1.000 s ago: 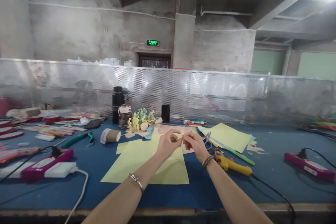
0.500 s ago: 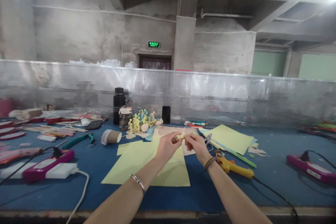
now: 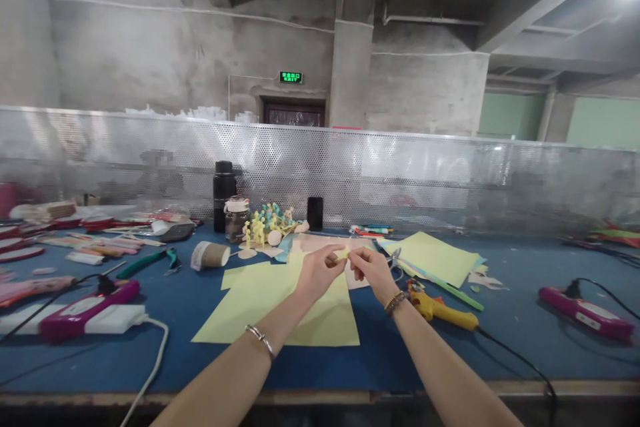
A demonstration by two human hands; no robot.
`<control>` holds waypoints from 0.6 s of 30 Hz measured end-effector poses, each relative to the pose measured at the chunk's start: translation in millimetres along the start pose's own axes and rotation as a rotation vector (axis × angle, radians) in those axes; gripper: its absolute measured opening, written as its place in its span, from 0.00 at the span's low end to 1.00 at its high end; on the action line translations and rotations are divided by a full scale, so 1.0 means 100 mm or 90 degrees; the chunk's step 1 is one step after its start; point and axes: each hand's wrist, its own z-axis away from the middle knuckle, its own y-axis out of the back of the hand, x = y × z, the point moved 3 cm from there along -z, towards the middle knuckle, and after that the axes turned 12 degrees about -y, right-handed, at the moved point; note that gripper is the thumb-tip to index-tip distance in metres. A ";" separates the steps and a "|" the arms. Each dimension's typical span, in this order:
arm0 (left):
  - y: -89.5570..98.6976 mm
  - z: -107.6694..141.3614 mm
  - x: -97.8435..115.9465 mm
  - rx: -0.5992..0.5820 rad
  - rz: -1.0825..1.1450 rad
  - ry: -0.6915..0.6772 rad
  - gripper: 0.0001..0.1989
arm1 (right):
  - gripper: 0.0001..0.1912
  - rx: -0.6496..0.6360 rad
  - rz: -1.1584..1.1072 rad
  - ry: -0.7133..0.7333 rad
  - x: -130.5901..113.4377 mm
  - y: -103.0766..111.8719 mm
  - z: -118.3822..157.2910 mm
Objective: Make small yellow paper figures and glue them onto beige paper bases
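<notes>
From here I can see the left hand (image 3: 320, 273) and right hand (image 3: 373, 273) held up close together above the middle of the blue table (image 3: 165, 367), with a small yellow paper piece (image 3: 343, 253) between them. The fingers of both hands are drawn together on that piece, pinching it from either side, though it is too small for me to make out its shape or exactly which fingertips grip it. It sits in the air, above the yellow sheets (image 3: 280, 320) that lie spread below the hands and partly over a tan sheet (image 3: 320, 245). Just right of the right hand, I can make out scissors (image 3: 395, 260) resting at the edge of another stack of yellow sheets (image 3: 433, 257). A yellow glue gun (image 3: 440, 315) lies near the right wrist, which wears a beaded bracelet (image 3: 395, 303), and a metal bangle (image 3: 259, 340) circles the left wrist. Farther ahead, I see a black bottle (image 3: 225, 197), a glass jar (image 3: 236, 220), yellow paper figures (image 3: 263, 225) and a black cup (image 3: 315, 213) by the perforated metal barrier (image 3: 350, 173). To the left, a kraft paper cup (image 3: 210, 255) lies on its side near green pliers (image 3: 147, 263), and magenta power strips (image 3: 87, 307) sit at both sides of the table.
</notes>
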 end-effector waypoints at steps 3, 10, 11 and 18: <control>-0.02 0.00 0.01 -0.027 0.031 0.025 0.16 | 0.14 0.008 0.018 -0.002 -0.02 0.00 0.01; -0.03 -0.03 0.02 -0.071 0.224 0.174 0.15 | 0.13 0.009 0.045 -0.006 0.02 0.01 -0.02; -0.01 -0.04 0.02 -0.065 0.230 0.178 0.14 | 0.12 0.010 0.052 -0.007 0.03 0.02 -0.03; 0.03 -0.05 0.00 -0.075 0.207 0.170 0.13 | 0.13 -0.003 0.068 0.003 0.08 0.04 -0.06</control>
